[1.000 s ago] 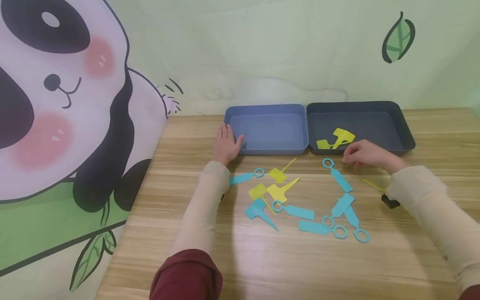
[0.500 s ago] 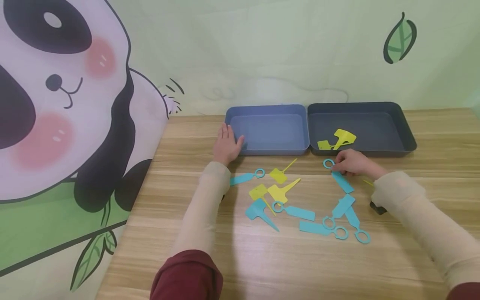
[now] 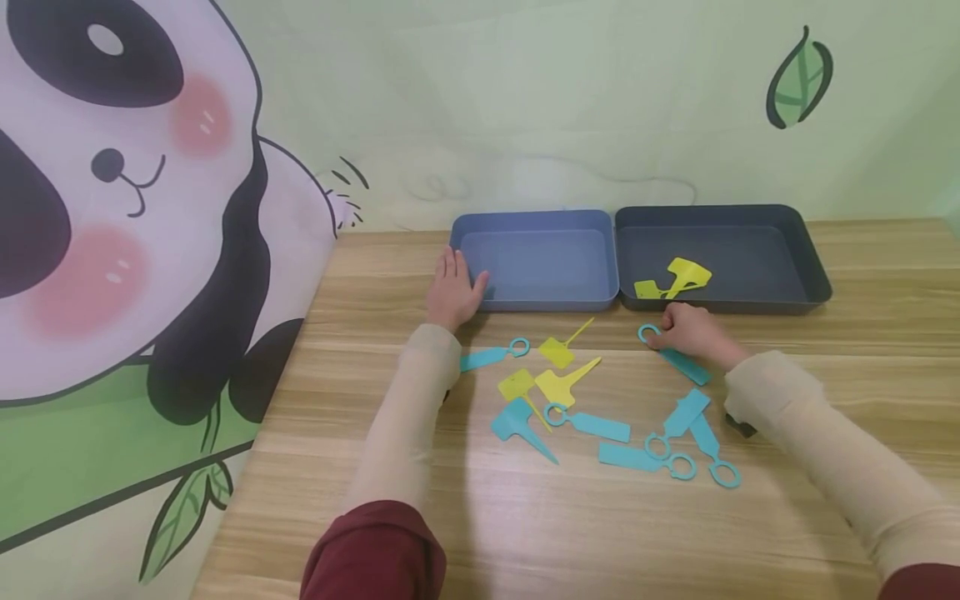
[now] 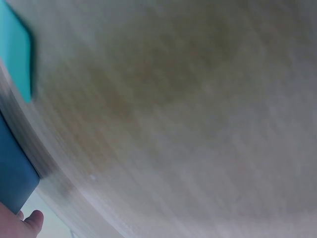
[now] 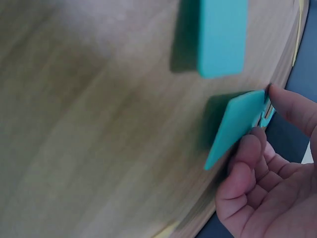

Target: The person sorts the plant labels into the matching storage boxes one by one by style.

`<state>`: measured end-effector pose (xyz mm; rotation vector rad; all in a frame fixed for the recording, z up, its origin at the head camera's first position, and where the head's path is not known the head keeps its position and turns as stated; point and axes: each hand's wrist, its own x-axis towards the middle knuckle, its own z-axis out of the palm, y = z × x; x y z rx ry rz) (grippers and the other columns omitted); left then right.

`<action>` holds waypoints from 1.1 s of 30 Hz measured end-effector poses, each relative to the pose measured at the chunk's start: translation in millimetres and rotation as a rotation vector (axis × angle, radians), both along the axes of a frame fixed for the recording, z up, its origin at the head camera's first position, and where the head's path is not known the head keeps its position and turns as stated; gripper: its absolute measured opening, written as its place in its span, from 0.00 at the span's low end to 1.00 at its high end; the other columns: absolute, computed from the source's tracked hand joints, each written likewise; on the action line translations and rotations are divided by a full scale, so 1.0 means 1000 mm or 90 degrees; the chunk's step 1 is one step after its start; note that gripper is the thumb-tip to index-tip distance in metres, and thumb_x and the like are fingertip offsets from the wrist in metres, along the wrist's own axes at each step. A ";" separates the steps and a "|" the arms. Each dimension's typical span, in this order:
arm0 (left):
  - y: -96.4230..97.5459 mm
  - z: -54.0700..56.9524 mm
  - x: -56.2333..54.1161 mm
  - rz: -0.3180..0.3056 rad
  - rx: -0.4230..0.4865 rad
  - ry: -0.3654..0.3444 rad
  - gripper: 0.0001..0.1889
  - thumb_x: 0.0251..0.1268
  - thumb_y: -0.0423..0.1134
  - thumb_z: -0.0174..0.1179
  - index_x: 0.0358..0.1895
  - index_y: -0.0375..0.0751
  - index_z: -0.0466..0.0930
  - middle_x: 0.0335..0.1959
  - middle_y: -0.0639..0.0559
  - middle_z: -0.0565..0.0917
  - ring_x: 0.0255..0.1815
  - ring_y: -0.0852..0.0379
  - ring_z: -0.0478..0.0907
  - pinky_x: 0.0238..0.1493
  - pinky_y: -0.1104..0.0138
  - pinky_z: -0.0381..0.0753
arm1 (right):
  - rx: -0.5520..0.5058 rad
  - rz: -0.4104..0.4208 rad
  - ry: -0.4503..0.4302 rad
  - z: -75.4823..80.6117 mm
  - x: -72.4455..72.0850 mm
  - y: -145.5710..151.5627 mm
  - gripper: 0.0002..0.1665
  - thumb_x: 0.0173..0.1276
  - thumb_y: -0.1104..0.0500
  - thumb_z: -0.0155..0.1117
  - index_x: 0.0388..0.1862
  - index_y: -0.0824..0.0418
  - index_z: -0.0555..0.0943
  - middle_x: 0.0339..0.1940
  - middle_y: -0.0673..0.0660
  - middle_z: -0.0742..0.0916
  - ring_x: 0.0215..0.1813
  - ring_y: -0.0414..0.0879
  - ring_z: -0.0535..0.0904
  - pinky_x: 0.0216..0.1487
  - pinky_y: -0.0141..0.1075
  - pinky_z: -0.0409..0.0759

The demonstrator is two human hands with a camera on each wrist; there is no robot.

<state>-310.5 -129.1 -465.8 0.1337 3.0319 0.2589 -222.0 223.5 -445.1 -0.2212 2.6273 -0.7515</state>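
Several tags (image 3: 686, 414) and dark tray (image 3: 742, 250) near right grip (image 3: 696, 333), pinched on turquoise tag (image 3: 686, 367); left grip (image 3: 452, 298) spread at blue tray (image 3: 540, 257)

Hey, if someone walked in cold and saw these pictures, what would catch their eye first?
Probably the big panda, filling the left of the head view. Next, the bright blue tags and yellow tags scattered on the table. Then the right hand pinching a blue tag in front of the dark tray, and the left hand at the blue tray's left end.
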 end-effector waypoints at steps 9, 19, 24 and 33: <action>0.000 0.000 0.000 -0.003 -0.002 -0.002 0.39 0.66 0.60 0.24 0.68 0.31 0.37 0.70 0.38 0.37 0.72 0.46 0.36 0.71 0.63 0.36 | -0.024 -0.001 0.037 -0.006 0.000 -0.004 0.15 0.54 0.57 0.62 0.32 0.66 0.71 0.27 0.57 0.76 0.26 0.46 0.68 0.25 0.31 0.65; 0.000 0.001 0.001 -0.002 0.007 -0.002 0.39 0.66 0.60 0.24 0.68 0.31 0.37 0.71 0.38 0.38 0.72 0.47 0.36 0.71 0.63 0.37 | -0.057 -0.031 0.014 -0.006 0.001 -0.006 0.09 0.53 0.60 0.62 0.22 0.65 0.75 0.19 0.52 0.77 0.22 0.43 0.67 0.22 0.31 0.65; 0.000 0.001 0.001 -0.003 0.005 0.002 0.39 0.66 0.60 0.24 0.68 0.31 0.38 0.70 0.38 0.38 0.72 0.46 0.36 0.71 0.63 0.37 | -0.061 -0.038 0.004 -0.003 0.002 -0.007 0.10 0.53 0.60 0.62 0.23 0.65 0.73 0.18 0.51 0.75 0.19 0.41 0.66 0.20 0.31 0.65; 0.001 0.002 0.003 0.006 0.019 0.009 0.39 0.65 0.60 0.25 0.68 0.32 0.39 0.71 0.39 0.39 0.72 0.46 0.38 0.70 0.61 0.43 | -0.047 -0.035 -0.010 -0.006 0.003 -0.008 0.26 0.56 0.52 0.60 0.44 0.69 0.66 0.36 0.62 0.74 0.31 0.49 0.67 0.29 0.33 0.67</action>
